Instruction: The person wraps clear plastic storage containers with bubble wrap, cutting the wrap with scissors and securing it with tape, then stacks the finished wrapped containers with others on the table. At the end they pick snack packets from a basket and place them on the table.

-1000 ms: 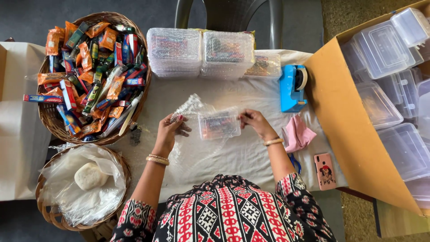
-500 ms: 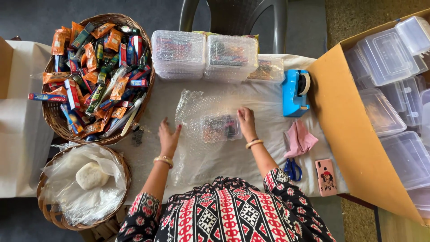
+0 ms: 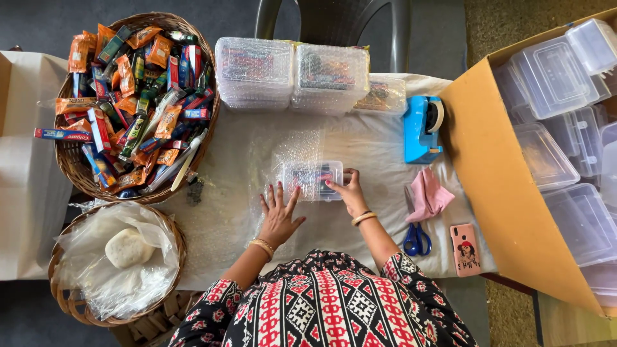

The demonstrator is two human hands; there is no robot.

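We see a basket (image 3: 71,167) heaped with packets, a second basket (image 3: 64,302) holding plastic, and a carton (image 3: 501,193) of tubs. Mid-table, our clear box (image 3: 313,180), seemingly filled with small items, sits on bubble wrap (image 3: 289,144). Our right hand (image 3: 350,193) grips its edge; our left hand (image 3: 277,215) lies flat, fingers spread, just beside it.

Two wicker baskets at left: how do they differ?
The upper basket is larger and heaped with colourful packets and tubes; the lower basket is smaller, lined with clear plastic, and holds a pale round lump. Both are round brown wicker and sit on the table's left side.
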